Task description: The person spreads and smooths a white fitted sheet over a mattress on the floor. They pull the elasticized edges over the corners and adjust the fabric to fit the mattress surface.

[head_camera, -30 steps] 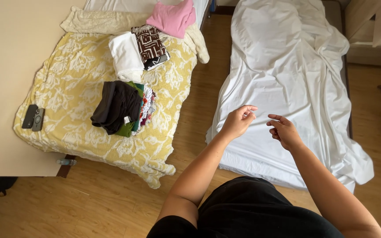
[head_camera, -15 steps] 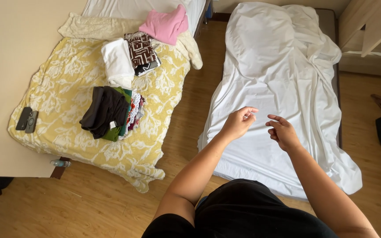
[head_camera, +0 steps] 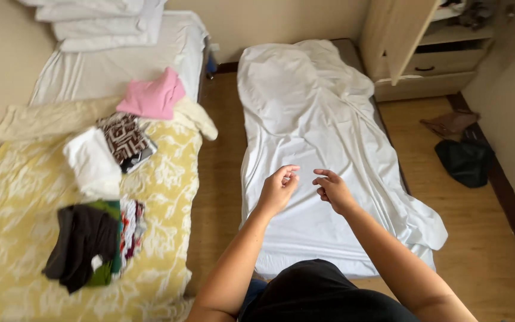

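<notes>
White cloth lies under loosely curled, empty fingers of the left hand (head_camera: pixel 278 189) and right hand (head_camera: pixel 331 189), both hovering over the middle of the sheet (head_camera: pixel 305 137) spread on the narrow mattress, which looks soft, light and limp, best gripped at an edge or corner.

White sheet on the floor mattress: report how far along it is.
Done: the white sheet is draped over the length of the floor mattress. In hand: nothing; left hand and right hand hover above it, fingers loosely curled. Left: it lies wrinkled, bunched along the right side, its corner spilling onto the wooden floor.
</notes>
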